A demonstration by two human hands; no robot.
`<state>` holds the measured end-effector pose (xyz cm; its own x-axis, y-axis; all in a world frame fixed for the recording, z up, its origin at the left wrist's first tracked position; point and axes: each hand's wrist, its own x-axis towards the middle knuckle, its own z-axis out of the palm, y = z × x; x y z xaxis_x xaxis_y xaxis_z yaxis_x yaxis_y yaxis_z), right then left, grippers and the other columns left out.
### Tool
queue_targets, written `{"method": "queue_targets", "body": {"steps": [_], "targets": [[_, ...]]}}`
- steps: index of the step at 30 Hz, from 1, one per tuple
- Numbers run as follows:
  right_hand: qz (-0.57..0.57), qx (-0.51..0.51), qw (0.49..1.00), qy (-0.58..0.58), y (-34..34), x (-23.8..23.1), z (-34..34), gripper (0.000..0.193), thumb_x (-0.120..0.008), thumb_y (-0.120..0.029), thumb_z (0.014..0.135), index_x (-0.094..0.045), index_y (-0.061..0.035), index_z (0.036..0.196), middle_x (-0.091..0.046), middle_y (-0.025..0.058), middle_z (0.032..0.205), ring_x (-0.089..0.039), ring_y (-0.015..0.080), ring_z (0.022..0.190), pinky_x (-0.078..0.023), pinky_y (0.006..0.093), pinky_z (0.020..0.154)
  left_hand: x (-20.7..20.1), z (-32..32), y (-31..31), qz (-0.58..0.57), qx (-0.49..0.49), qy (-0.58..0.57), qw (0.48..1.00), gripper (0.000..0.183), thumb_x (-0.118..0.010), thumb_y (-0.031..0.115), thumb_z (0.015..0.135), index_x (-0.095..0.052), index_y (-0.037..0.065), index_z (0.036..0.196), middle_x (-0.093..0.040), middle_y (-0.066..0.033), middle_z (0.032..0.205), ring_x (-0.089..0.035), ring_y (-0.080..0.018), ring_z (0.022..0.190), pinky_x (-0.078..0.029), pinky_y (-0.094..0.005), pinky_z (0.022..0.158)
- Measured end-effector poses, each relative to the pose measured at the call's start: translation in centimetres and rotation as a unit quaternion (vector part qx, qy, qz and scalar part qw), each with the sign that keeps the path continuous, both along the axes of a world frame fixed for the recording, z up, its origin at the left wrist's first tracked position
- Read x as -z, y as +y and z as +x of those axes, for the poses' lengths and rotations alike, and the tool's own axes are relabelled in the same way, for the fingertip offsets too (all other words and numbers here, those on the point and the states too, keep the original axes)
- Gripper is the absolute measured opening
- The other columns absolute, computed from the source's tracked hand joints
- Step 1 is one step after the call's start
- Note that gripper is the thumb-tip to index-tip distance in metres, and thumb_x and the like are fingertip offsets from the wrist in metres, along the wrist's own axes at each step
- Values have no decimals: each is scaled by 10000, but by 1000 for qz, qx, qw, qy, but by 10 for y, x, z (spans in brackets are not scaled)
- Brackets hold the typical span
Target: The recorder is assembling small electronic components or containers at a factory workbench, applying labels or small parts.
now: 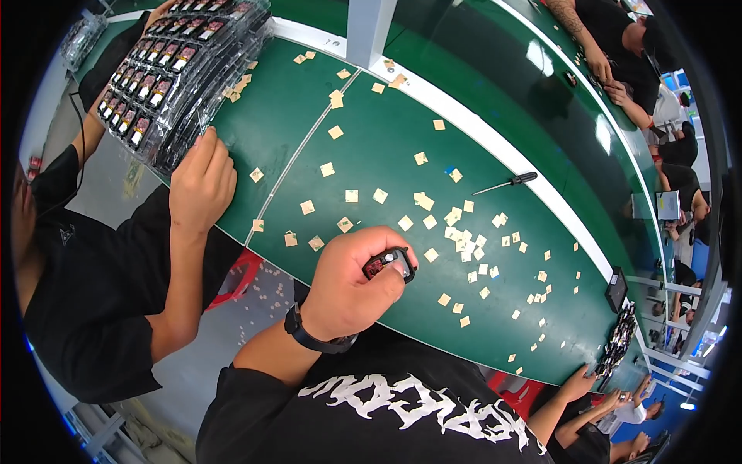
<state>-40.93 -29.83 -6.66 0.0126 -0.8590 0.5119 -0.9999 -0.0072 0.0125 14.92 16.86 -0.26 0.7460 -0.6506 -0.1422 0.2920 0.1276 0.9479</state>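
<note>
Now, left hand [352, 274] clasps 1 small black device [376, 267]; right hand [576, 383]: grip unclear

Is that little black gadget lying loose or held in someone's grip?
Held: the left hand curls around the black gadget, its thumb pressed against it.

Tabletop [294, 127], centre: green; paper squares [352, 196]: cream; handheld gadget [384, 261], centre: black, red; wristwatch [300, 329], lower centre: black; T-shirt [309, 429], bottom: black, jagged white pattern
</note>
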Motion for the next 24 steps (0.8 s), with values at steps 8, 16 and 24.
{"method": "queue_targets", "body": {"steps": [8,16,24], "targets": [[17,24,1000,6,4,-3,13,569,-572,-385,977,-605,116,1245,-669,328,1165,-642,475,1073,-492,491,937,-2,22,9,7,47,32,998,120,-557,39,967,-649,-25,1009,-622,-32,787,-583,-60,639,-455,-228,586],[43,56,997,32,-1,0,6,543,-531,-373,988,-626,114,1207,-675,338,1124,-653,482,1031,-508,508,902,-2,35,15,6,31,9,999,175,-576,90,1021,-648,-30,1126,-672,-46,858,-584,-53,670,-449,-209,577],[55,74,995,22,2,-2,14,520,-503,-363,988,-644,107,1158,-678,340,1093,-655,485,1014,-513,520,885,6,31,36,63,-26,5,998,161,-570,71,1018,-638,-41,1112,-698,-60,873,-570,-57,641,-453,-212,556]]}}
